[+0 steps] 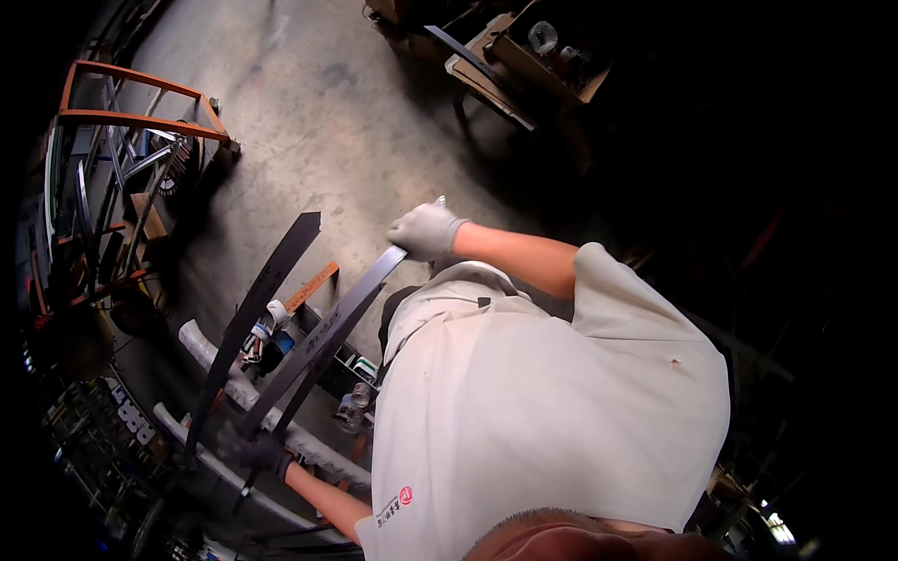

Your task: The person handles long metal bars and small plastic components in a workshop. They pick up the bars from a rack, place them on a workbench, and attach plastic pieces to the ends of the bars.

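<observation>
A long, flat dark strip [323,327] slants across in front of me, its upper end shiny. My right hand [426,231], in a light grey glove, is closed at that upper end. A small white bit pokes out past the fist; I cannot make out what it is. Lower left, in dim light, my left hand [257,451] wears a darker-looking glove and grips the same strip near its lower end. To the left lies a second dark strip [248,318] with an angled tip, apart from my right hand. White-wrapped bars [304,444] run beneath the strips.
An orange metal frame [140,120] stands far left amid metal pieces. Beside the strips are an orange bar [311,286] and clear containers [355,402]. At the top right, an open cardboard box [543,70] sits by another dark strip [468,51]. Concrete floor [299,122] stretches ahead.
</observation>
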